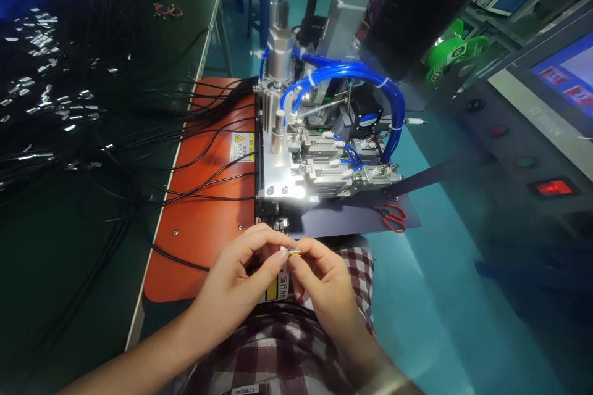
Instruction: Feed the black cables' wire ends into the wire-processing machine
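Observation:
Thin coloured wires (294, 252), orange and pale ones among them, show between my fingertips in front of the machine. My left hand (248, 262) pinches them from the left, with thumb and forefinger pressed together. From the right, my right hand (324, 268) closes thumb and forefinger on the same wires. A black cable (180, 257) runs over the orange plate and disappears behind my left hand; whether it joins these wires is hidden. The metal machine (315, 160) with blue air tubes (352, 69) stands just beyond my hands.
Black cables with shiny ends (60, 99) are heaped on the dark green table (83, 296). Several lie across the orange plate (208, 216) into the machine. Red-handled scissors (393, 217) rest right of it. A control panel (519, 148) and green spool (454, 52) stand further right.

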`<state>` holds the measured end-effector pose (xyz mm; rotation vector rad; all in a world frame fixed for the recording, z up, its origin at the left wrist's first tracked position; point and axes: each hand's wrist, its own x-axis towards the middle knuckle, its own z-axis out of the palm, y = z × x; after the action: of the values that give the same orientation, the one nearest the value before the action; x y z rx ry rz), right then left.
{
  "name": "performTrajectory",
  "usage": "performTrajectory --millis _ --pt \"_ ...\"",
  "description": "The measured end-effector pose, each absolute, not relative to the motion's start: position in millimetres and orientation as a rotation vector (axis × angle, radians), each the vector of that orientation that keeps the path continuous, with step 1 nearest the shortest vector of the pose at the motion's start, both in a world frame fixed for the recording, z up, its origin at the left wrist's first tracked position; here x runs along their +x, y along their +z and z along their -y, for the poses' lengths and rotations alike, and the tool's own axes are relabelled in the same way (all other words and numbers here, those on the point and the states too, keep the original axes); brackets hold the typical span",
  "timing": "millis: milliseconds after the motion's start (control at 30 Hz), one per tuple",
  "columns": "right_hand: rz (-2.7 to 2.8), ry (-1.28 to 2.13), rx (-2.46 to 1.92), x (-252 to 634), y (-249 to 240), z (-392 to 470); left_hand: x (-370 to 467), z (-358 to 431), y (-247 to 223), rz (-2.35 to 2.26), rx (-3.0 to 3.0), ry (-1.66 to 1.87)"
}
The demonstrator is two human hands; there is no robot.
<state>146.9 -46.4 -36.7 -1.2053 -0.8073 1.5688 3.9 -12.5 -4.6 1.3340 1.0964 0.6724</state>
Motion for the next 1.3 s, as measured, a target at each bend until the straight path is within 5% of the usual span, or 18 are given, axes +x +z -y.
performTrajectory --millis 967,1300 --pt "1.07 1.216 -1.332 145.4 -32.6 50.4 4.7 10.3 0.7 -1.123 1.144 0.616" --pt "0.847 1.622 -1.078 172.8 -34.1 42.5 5.1 11.3 7.4 -1.171 1.213 0.595"
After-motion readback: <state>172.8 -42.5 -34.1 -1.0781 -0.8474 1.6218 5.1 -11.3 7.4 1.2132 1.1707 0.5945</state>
